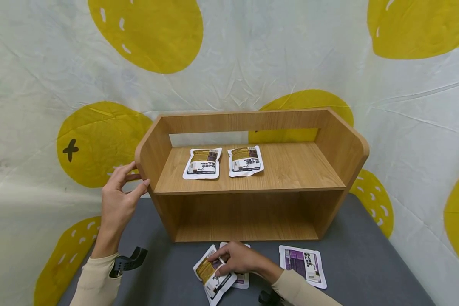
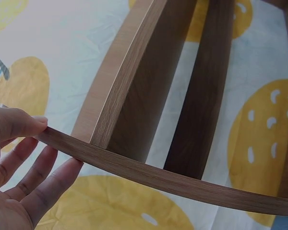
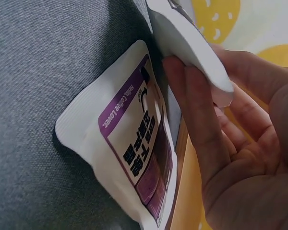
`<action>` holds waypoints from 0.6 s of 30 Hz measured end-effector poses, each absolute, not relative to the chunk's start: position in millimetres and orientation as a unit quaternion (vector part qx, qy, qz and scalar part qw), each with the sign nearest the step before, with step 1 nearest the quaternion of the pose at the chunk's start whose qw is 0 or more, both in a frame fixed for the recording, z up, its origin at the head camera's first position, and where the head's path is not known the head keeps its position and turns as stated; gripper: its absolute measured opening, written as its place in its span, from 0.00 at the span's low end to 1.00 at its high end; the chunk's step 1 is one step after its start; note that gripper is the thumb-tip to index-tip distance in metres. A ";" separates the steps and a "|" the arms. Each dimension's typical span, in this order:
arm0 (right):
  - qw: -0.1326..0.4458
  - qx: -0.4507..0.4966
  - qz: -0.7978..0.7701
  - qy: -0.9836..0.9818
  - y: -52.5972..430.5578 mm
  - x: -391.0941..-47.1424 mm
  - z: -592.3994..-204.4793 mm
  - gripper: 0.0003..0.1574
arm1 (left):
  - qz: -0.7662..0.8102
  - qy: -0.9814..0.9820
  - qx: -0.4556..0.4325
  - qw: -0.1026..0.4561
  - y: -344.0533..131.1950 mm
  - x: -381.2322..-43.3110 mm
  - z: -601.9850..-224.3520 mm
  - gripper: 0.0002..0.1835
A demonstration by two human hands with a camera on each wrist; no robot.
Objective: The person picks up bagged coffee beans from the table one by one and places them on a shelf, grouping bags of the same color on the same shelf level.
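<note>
My right hand (image 1: 245,260) pinches a white coffee pouch with a brown-and-gold label (image 1: 215,282), lifted and tilted at the front of the table. Partly beneath it lies a purple-labelled pouch (image 1: 242,279); the right wrist view shows this purple pouch (image 3: 134,139) flat on the cloth, apart from the raised pouch (image 3: 192,45). On the left, my left hand (image 1: 118,199) grips the edge of the wooden shelf's side panel (image 2: 129,160) between thumb and fingers. Two brown-labelled pouches, the left one (image 1: 202,163) and the right one (image 1: 246,161), lie side by side on the upper shelf board (image 1: 290,170).
Another purple-labelled pouch (image 1: 304,264) lies on the grey tabletop (image 1: 367,263), right of my right hand. The shelf's lower compartment (image 1: 245,216) faces me. Behind stands a white curtain (image 1: 229,51) with yellow shapes.
</note>
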State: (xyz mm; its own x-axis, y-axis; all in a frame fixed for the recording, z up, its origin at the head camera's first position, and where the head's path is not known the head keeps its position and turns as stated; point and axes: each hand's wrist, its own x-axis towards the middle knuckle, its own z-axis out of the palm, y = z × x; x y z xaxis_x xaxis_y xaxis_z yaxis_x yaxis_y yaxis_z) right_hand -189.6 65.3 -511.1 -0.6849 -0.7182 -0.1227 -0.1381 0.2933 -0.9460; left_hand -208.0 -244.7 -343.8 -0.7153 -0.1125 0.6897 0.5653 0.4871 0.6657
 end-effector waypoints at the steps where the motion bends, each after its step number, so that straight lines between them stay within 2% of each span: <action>1: 0.278 -0.281 -0.525 0.754 66.4 -189.5 -511.5 0.23 | -0.486 -0.788 -0.144 0.349 -244.6 -207.8 -343.9 0.34; 18: 0.259 -0.269 -0.557 0.742 77.3 -184.4 -503.9 0.23 | -0.489 -0.787 -0.142 0.349 -244.0 -207.6 -343.6 0.34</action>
State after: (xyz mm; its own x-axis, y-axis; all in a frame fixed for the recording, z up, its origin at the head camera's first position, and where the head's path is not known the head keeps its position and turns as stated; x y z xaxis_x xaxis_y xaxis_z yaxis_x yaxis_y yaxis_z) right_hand -184.4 77.3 -503.9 -0.7209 -0.6879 -0.0846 -0.1114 0.2356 -0.9654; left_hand -207.6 -244.0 -343.6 -0.7162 -0.1164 0.6881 0.5650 0.4821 0.6696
